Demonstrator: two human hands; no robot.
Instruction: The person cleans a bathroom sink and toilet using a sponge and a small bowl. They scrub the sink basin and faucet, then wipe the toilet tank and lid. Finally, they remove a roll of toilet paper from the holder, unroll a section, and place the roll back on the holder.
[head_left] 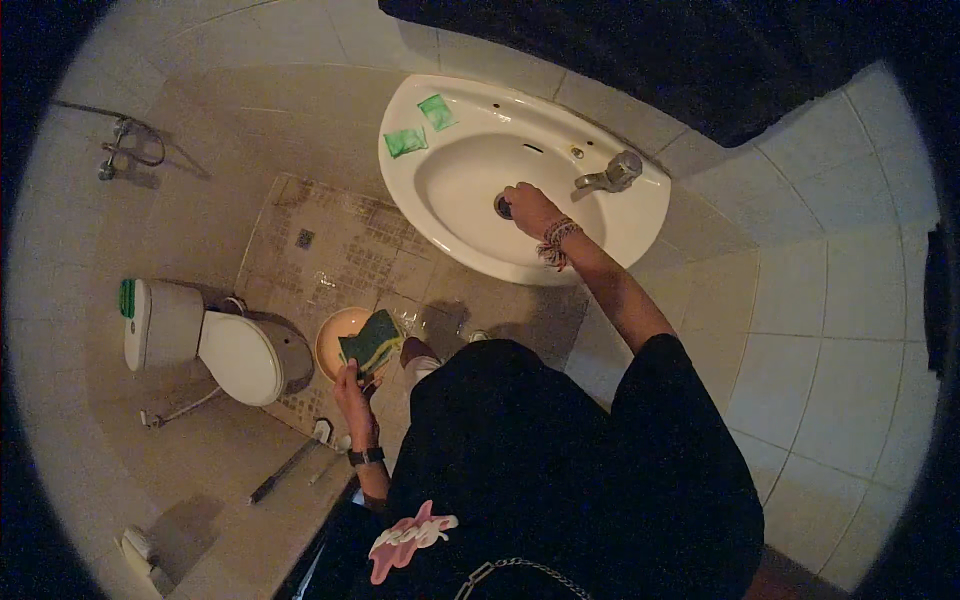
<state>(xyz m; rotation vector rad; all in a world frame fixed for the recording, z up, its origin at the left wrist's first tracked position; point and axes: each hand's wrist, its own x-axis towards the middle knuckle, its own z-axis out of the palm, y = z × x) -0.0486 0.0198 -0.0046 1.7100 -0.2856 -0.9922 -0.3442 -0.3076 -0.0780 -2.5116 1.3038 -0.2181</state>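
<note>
My left hand (355, 400) grips a green and yellow sponge (372, 338), held low, out to my left, over a round orange bowl (327, 345) on the floor. My right hand (533, 211) reaches down into the white sink (470, 170), its fingers bunched at the dark drain (502, 207) — I cannot tell whether they pinch anything there. The tap (608, 176) stands on the sink to the right of that hand, and two green pieces (405, 142) lie apart on the left rim.
</note>
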